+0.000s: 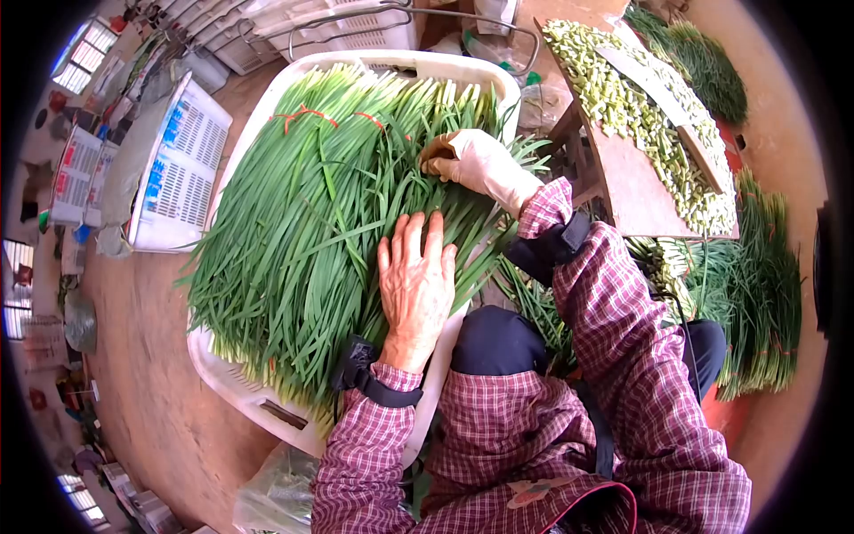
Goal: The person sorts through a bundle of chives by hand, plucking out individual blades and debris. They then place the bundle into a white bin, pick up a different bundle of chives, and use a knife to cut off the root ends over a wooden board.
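Note:
A white plastic crate (206, 360) in front of me is heaped with long green garlic chives (294, 214). Thin red ties (304, 116) bind some of the bunches near their pale ends. My left hand (416, 280), bare, lies on the leaves at the crate's near right side with its fingers stretched out. Just beyond it, my right hand (480, 169) wears a pale glove, and its fingers are curled in against the chives at the right side of the heap. Whatever those curled fingers pinch is hidden.
At right, a board (636, 191) bears chopped pale stalks and a flat wooden strip (663, 102). More bundled chives (765, 294) stand by the wall. Stacked white crates (182, 169) are on the left. Clear plastic bags (280, 489) lie by the crate's near end.

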The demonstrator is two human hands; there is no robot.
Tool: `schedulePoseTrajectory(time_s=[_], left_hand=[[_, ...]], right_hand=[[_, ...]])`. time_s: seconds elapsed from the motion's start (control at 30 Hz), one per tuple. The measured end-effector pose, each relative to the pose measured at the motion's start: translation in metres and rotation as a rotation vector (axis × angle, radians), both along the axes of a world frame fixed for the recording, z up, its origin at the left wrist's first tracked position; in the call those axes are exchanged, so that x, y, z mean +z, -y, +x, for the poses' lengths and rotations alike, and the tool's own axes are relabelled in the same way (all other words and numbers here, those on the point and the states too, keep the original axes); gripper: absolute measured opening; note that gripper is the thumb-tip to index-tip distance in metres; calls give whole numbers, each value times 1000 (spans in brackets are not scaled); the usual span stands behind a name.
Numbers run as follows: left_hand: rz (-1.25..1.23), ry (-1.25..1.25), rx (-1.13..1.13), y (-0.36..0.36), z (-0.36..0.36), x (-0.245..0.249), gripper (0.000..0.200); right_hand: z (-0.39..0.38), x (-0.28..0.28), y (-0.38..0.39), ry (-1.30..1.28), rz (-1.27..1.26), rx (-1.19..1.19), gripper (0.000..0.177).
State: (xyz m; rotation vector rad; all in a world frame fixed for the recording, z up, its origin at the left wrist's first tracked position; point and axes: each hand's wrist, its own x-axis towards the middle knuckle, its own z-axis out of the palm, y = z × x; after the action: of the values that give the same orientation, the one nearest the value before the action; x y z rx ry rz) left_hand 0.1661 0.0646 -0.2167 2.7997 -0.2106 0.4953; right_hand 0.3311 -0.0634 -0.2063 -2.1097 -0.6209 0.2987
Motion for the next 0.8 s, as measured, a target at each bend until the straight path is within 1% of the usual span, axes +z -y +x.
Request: schedulePoseTrajectory(time_s=[0.03,0.07,0.23,0.3,0.33,0.43,0.5,0.57,0.6,0.63,0.7,0.73,0.8], left_hand=[[2,4,2,0,0,0,44],[3,6,4,0,0,-1,44],[2,-1,7,2,0,0,44],[5,0,9,1,0,0,44],[-1,9,8,0,0,0,43],[-18,31,2,-1,0,0,41],[-36,33,-5,-2,0,2,40],[-61,24,-20,-1,0,3,41],[-70,30,-33,-1,0,5,41],[-79,33,-47,0,-1,6,40],[-102,26,-59,2,-3,8,40],[-123,19,-68,3,-3,9,39],[-126,28,-79,5,-5,10,38]], right_hand=[[-1,0,-2,20,-34,12,18],[-3,-1,-5,4,-16,-46,19],[-12,1,-12,36,-78,-92,16],[-18,1,-14,308,-135,-157,14],[-17,2,-13,309,-138,-159,14],[-4,10,3,446,41,-562,18],[10,27,37,359,463,-528,24],[-11,69,74,22,499,-423,31],[-20,79,92,9,586,-253,37],[-30,95,113,-119,372,-173,38],[-40,108,129,-166,143,67,31],[-54,112,127,-158,36,-74,20],[-61,109,113,-14,90,-234,17]])
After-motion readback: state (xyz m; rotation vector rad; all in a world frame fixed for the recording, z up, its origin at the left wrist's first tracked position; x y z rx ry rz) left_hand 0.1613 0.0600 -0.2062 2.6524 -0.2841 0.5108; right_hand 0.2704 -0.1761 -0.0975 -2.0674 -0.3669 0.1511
